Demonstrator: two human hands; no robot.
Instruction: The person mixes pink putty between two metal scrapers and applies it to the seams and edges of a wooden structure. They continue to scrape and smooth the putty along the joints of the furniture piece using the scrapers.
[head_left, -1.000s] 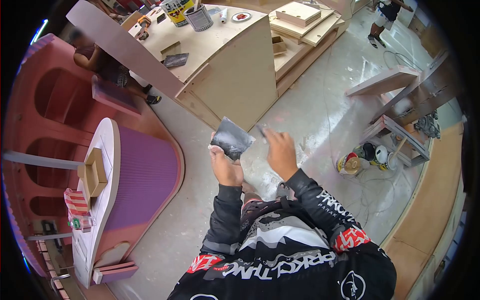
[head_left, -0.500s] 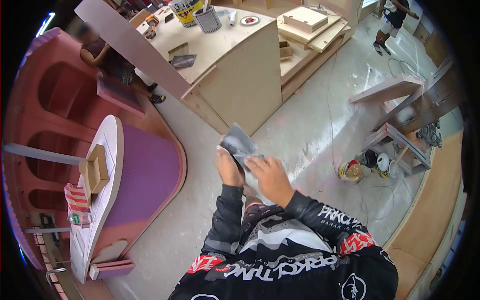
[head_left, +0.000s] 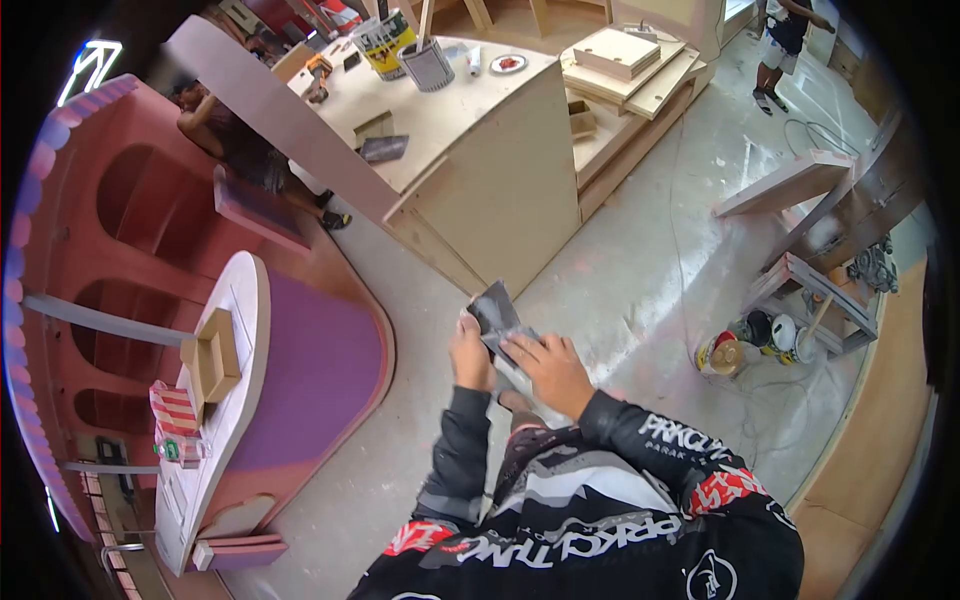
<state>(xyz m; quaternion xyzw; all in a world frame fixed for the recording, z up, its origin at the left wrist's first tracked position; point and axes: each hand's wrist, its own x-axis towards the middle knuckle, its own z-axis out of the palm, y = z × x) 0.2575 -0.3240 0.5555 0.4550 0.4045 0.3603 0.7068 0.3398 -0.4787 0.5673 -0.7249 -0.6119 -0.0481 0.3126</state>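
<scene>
A dark flat scraper blade (head_left: 492, 304) is held up in front of my body, above the floor. My left hand (head_left: 472, 358) is closed around its left edge, thumb along the side. On the blade's lower right part, my right hand (head_left: 552, 372) presses a thin grey sheet (head_left: 511, 336) with its fingers laid over it. What the sheet is made of I cannot tell. The palm-side fingers of both hands are hidden.
A wooden counter (head_left: 490, 185) ahead bears paint cans (head_left: 428, 66) and another dark scraper blade (head_left: 384, 148). To the left stands a purple curved counter (head_left: 320, 345) with a cardboard box (head_left: 214, 360). Open cans (head_left: 728, 355) sit on the floor at right. Two people (head_left: 782, 50) are further off.
The view has swung, so the surroundings sit lower and further right. The blade is turned differently and looks darker, while both hands stay on the pieces.
</scene>
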